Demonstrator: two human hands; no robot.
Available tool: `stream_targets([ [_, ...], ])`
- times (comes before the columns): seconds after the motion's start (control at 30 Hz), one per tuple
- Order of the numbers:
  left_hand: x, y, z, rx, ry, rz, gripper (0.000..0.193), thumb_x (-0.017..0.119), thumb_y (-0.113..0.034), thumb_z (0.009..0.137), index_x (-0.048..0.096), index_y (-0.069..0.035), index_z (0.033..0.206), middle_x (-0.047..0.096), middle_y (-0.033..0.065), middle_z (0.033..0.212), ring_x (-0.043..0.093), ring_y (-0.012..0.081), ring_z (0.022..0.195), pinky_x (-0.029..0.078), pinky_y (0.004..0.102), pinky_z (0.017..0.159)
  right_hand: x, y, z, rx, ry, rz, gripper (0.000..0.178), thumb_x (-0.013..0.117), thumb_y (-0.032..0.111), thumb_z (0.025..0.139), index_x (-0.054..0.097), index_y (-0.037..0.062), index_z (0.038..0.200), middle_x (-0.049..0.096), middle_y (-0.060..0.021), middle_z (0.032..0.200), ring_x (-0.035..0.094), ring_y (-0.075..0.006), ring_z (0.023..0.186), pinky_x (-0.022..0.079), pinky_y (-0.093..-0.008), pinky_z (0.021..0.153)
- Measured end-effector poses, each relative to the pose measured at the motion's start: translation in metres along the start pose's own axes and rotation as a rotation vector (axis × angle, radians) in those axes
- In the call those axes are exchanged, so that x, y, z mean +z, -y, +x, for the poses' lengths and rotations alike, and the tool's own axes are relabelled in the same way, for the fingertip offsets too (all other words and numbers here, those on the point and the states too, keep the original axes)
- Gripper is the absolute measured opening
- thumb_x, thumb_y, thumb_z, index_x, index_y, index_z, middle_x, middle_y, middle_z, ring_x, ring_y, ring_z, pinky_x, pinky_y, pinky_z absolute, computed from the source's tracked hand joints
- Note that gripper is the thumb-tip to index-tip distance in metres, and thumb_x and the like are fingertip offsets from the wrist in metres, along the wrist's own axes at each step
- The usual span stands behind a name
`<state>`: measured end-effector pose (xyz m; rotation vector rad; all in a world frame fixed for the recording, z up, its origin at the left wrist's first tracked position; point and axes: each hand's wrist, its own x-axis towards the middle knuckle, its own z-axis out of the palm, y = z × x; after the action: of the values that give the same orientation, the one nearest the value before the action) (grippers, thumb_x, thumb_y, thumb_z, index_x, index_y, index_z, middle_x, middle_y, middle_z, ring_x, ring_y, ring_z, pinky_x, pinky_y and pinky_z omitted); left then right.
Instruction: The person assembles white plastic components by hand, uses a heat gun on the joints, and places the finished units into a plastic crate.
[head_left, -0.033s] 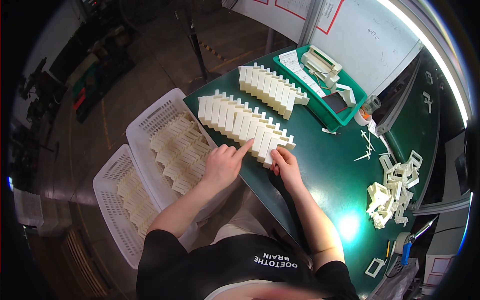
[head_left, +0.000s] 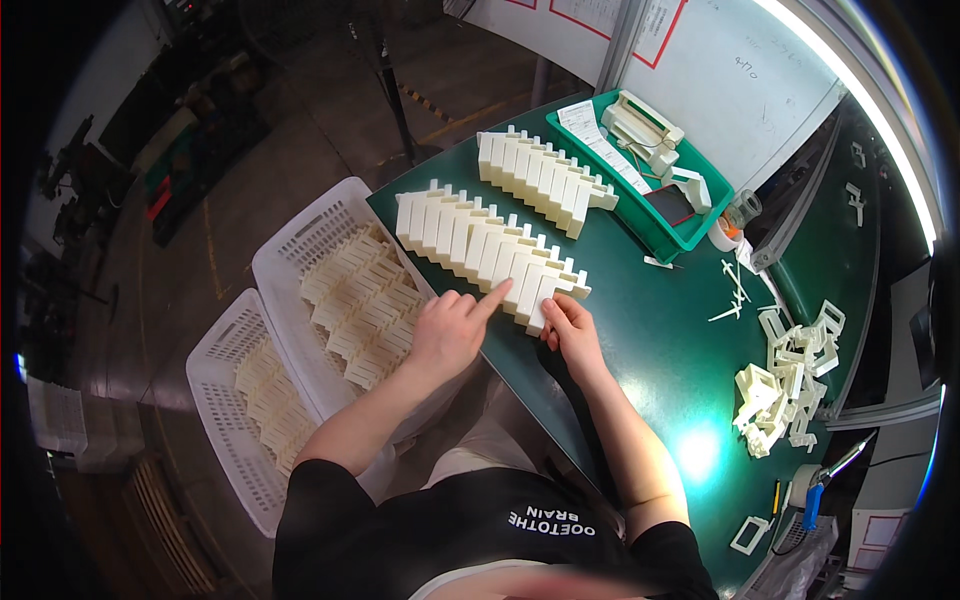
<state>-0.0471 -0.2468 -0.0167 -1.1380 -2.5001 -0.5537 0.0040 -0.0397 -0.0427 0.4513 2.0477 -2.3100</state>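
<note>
A long row of cream-white plastic parts (head_left: 470, 245), stacked side by side at a slant, lies along the table's near left edge. My left hand (head_left: 448, 332) has its index finger stretched out, with the tip at the front faces of the row near its right end. Its other fingers are loosely curled, and it grips nothing. At that right end, the thumb and fingers of my right hand (head_left: 572, 335) pinch the last white plastic part (head_left: 545, 295), hiding some of it. Behind lies a second, shorter row of similar parts (head_left: 535, 180).
A green bin (head_left: 680, 240) at the back holds white parts and a paper slip. Loose white frames (head_left: 785, 385) lie heaped at the right, near a blue-handled soldering iron (head_left: 815, 500). Left of the table stand two white crates (head_left: 275, 270) filled with parts.
My left index fingertip has shifted slightly to the right along the row. My right hand stays at the end part.
</note>
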Motion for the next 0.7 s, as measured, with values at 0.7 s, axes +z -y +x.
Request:
stream_targets([
  [0.7, 0.028, 0.132, 0.051, -0.769, -0.154, -1.235, 0.049, 0.054, -0.017, 0.099, 0.040, -0.006, 0.145, 0.063, 0.0118, 0.121, 0.059, 0.0149, 0.109, 0.043, 0.0281, 0.096, -0.018, -0.006, -0.019, -0.123, -0.253, 0.030, 0.028, 0.063, 0.018, 0.094, 0.065, -0.0035, 0.112, 0.065, -0.0027, 0.087, 0.055, -0.0075, 0.072, 0.044, -0.0228, 0.062],
])
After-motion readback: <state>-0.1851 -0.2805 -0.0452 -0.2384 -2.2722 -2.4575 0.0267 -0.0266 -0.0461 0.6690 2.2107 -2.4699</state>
